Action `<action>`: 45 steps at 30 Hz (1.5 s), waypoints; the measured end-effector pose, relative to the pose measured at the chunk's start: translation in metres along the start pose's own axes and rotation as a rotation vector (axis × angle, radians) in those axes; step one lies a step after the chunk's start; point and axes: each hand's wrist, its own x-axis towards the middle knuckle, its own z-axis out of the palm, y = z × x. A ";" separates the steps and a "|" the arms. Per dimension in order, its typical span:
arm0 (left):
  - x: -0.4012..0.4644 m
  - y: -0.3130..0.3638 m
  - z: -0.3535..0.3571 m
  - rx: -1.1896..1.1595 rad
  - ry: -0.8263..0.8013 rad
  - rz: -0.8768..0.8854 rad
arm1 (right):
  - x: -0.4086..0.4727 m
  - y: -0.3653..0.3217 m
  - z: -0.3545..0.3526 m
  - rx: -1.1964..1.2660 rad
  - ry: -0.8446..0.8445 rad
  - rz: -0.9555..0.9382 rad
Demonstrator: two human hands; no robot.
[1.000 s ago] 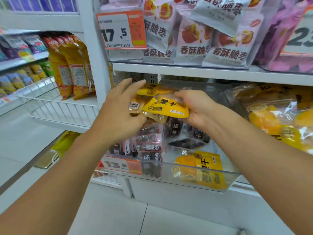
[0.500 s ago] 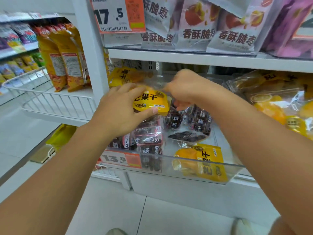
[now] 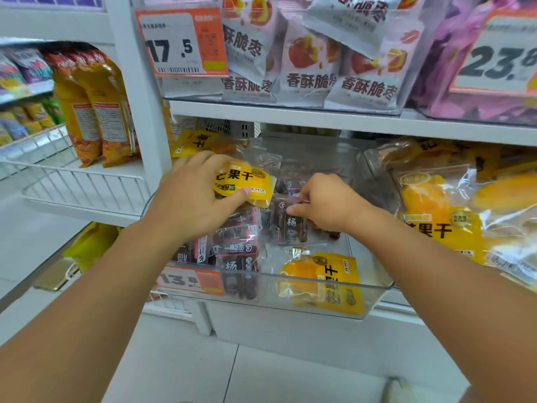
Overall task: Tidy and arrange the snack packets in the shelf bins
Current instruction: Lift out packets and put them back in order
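A clear plastic bin [image 3: 319, 298] on the lower shelf holds several dark plum packets [image 3: 238, 245] and a yellow mango packet [image 3: 328, 283] at its front right. My left hand [image 3: 189, 199] grips another small yellow mango packet [image 3: 242, 184] above the bin's left half, thumb along its lower edge. My right hand [image 3: 322, 202] reaches into the bin's middle and pinches a dark plum packet [image 3: 290, 225]. More yellow packets [image 3: 194, 142] lie at the bin's back left.
A neighbouring bin on the right holds large mango bags [image 3: 441, 216]. The shelf above carries pink-white jujube bags [image 3: 308, 68] and orange price tags [image 3: 183, 42]. A white wire basket [image 3: 81, 184] with orange bags stands on the left. A white post [image 3: 139, 97] separates them.
My right hand has let go of the yellow packet and dropped into the bin onto a dark plum packet. My left hand keeps the yellow packet, now held a little lower.
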 end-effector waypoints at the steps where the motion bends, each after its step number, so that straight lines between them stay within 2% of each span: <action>1: 0.000 -0.002 0.001 -0.008 0.012 0.003 | 0.003 -0.002 0.003 -0.008 0.039 0.023; 3: 0.001 -0.002 0.000 -0.011 0.061 0.015 | 0.006 -0.006 0.010 0.000 0.078 0.093; 5: 0.000 0.004 -0.003 -0.025 0.179 0.058 | 0.003 -0.008 0.008 0.031 0.091 0.167; 8: -0.010 0.031 -0.013 -0.094 0.479 0.243 | -0.011 -0.009 -0.010 0.079 0.013 0.195; 9: -0.014 0.044 -0.016 -0.130 0.489 0.314 | -0.017 -0.008 -0.016 0.036 -0.034 0.186; 10: -0.018 0.057 -0.017 -0.165 0.407 0.379 | -0.023 -0.009 -0.021 -0.011 -0.094 0.182; 13: -0.024 0.082 0.000 -0.083 -0.120 0.470 | -0.036 -0.011 -0.017 -0.111 -0.332 0.184; 14: -0.024 0.086 0.009 -0.011 -0.250 0.466 | -0.037 -0.013 -0.014 -0.144 -0.356 0.194; 16: -0.022 0.088 0.023 0.086 -0.389 0.415 | -0.034 -0.018 -0.005 -0.153 -0.298 0.214; 18: -0.019 0.086 0.029 0.096 -0.407 0.344 | -0.025 -0.019 0.003 -0.005 -0.219 0.254; 20: -0.016 0.084 0.032 0.104 -0.393 0.300 | -0.018 -0.018 0.008 0.398 -0.140 0.374; 22: -0.015 0.084 0.034 0.151 -0.400 0.289 | -0.016 -0.013 0.009 0.470 -0.116 0.390; 24: -0.015 0.085 0.037 0.183 -0.411 0.286 | -0.020 -0.008 0.003 0.160 -0.224 0.282; 26: -0.016 0.087 0.037 0.202 -0.398 0.275 | -0.032 -0.013 -0.004 -0.211 -0.438 0.181; 28: -0.016 0.087 0.036 0.185 -0.372 0.273 | -0.040 -0.016 -0.005 -0.401 -0.650 0.157; 30: -0.018 0.086 0.037 0.135 -0.358 0.268 | -0.045 -0.022 -0.008 -0.437 -0.697 0.131; 32: -0.018 0.085 0.038 0.080 -0.328 0.249 | -0.050 -0.022 -0.026 -0.407 -0.616 0.098; 34: -0.016 0.084 0.040 -0.033 -0.268 0.201 | -0.056 -0.017 -0.051 -0.299 -0.434 0.115; 36: -0.014 0.084 0.038 -0.187 -0.242 0.125 | -0.063 -0.006 -0.066 -0.111 -0.316 0.167; 38: -0.015 0.084 0.037 -0.297 -0.235 0.101 | -0.067 0.002 -0.070 0.194 -0.277 0.226; 40: -0.017 0.081 0.036 -0.321 -0.227 0.120 | -0.065 0.007 -0.070 0.484 -0.164 0.296; 43: -0.020 0.079 0.037 -0.275 -0.245 0.108 | -0.056 0.013 -0.075 0.695 0.066 0.345; 45: -0.021 0.076 0.037 -0.218 -0.234 0.101 | -0.048 0.012 -0.070 0.880 0.095 0.362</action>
